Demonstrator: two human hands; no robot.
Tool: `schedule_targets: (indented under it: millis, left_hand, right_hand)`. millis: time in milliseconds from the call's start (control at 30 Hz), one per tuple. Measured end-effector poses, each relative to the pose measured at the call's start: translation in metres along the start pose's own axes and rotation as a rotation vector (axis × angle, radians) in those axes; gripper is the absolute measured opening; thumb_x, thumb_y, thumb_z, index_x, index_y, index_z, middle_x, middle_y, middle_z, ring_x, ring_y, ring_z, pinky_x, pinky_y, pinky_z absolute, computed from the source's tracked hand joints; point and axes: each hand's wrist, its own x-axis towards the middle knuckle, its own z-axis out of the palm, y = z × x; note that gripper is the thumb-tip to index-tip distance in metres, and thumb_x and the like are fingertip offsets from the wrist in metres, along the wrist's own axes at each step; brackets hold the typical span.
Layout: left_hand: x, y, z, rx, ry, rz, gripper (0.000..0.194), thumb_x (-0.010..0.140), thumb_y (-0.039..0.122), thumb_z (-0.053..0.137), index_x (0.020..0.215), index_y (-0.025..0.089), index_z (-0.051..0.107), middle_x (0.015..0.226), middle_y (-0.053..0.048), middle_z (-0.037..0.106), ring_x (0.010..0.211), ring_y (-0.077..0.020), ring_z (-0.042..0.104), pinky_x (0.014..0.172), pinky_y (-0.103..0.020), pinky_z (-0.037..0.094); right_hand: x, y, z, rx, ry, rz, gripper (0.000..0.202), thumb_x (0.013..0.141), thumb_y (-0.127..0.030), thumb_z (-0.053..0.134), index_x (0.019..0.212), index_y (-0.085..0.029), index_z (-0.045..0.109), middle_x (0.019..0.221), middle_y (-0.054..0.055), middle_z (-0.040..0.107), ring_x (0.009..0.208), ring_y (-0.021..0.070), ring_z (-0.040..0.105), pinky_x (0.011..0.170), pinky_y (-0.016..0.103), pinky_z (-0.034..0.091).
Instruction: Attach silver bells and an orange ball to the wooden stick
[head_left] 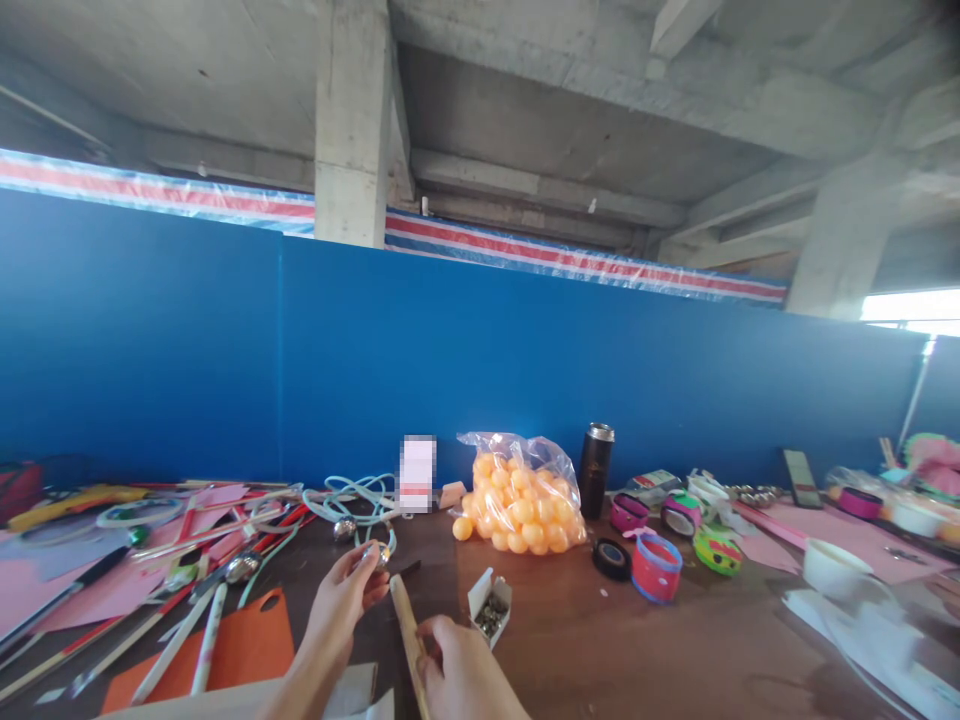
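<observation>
My left hand is closed, its fingertips pinching a small shiny silver ball. A pale wooden stick is gripped in my right hand, slanting up toward the left hand. Its top end is close to the silver ball; I cannot tell whether they touch. Just right of the stick stands an open small white box full of small metal pieces. Another silver ball lies beyond my left hand near a pale blue cord.
Behind sits a clear bag of orange balls, beside a black flask. Black tape and a red-and-blue ring-shaped piece lie to the right. Sticks and an orange sheet crowd the left. A blue partition closes off the back.
</observation>
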Motion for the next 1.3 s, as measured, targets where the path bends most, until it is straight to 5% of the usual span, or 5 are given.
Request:
schedule_targets:
  millis: [100, 267, 633, 833, 1300]
  left_hand:
    - [-0.003, 0.003, 0.001, -0.014, 0.008, -0.006, 0.03, 0.066, 0.023, 0.069, 0.092, 0.013, 0.062, 0.075, -0.006, 0.066, 0.058, -0.0131, 0.063, 0.054, -0.026, 0.053]
    - [-0.006, 0.006, 0.004, 0.003, -0.019, -0.016, 0.034, 0.063, 0.026, 0.071, 0.094, 0.014, 0.062, 0.076, -0.006, 0.066, 0.059, -0.0139, 0.063, 0.057, -0.026, 0.053]
    - [-0.039, 0.011, 0.024, 0.164, -0.413, -0.057, 0.046, 0.06, 0.04, 0.071, 0.098, 0.015, 0.063, 0.079, -0.006, 0.066, 0.065, -0.0173, 0.063, 0.063, -0.031, 0.052]
    - [-0.048, 0.015, 0.029, 0.137, -0.412, -0.057, 0.046, 0.057, 0.04, 0.073, 0.094, 0.015, 0.064, 0.083, -0.008, 0.066, 0.071, -0.0196, 0.064, 0.065, -0.032, 0.052]
    - [-0.043, 0.013, 0.027, 0.115, -0.415, -0.108, 0.046, 0.063, 0.04, 0.07, 0.1, 0.016, 0.061, 0.091, -0.009, 0.067, 0.08, -0.0229, 0.066, 0.065, -0.028, 0.051]
  right_hand:
    - [-0.001, 0.001, 0.001, -0.074, -0.057, 0.022, 0.03, 0.071, -0.01, 0.048, 0.093, -0.021, 0.065, 0.079, 0.007, 0.071, 0.074, 0.0209, 0.067, 0.065, 0.026, 0.046]
    - [0.002, -0.007, -0.008, -0.113, 0.031, 0.068, 0.023, 0.072, -0.011, 0.048, 0.08, -0.022, 0.067, 0.079, 0.006, 0.07, 0.075, 0.0214, 0.066, 0.067, 0.028, 0.046]
    - [0.013, -0.01, -0.016, 0.241, 0.287, -0.032, 0.026, 0.083, -0.023, 0.05, 0.108, -0.021, 0.057, 0.094, 0.006, 0.064, 0.08, 0.0174, 0.062, 0.07, 0.025, 0.049]
    - [0.012, -0.018, -0.017, 0.2, 0.227, -0.084, 0.035, 0.082, -0.013, 0.048, 0.112, -0.028, 0.058, 0.098, 0.004, 0.064, 0.09, 0.018, 0.06, 0.078, 0.027, 0.048]
    - [0.01, -0.016, -0.01, 0.11, 0.207, -0.115, 0.047, 0.08, -0.009, 0.044, 0.124, -0.025, 0.048, 0.102, 0.006, 0.06, 0.092, 0.018, 0.06, 0.08, 0.029, 0.049]
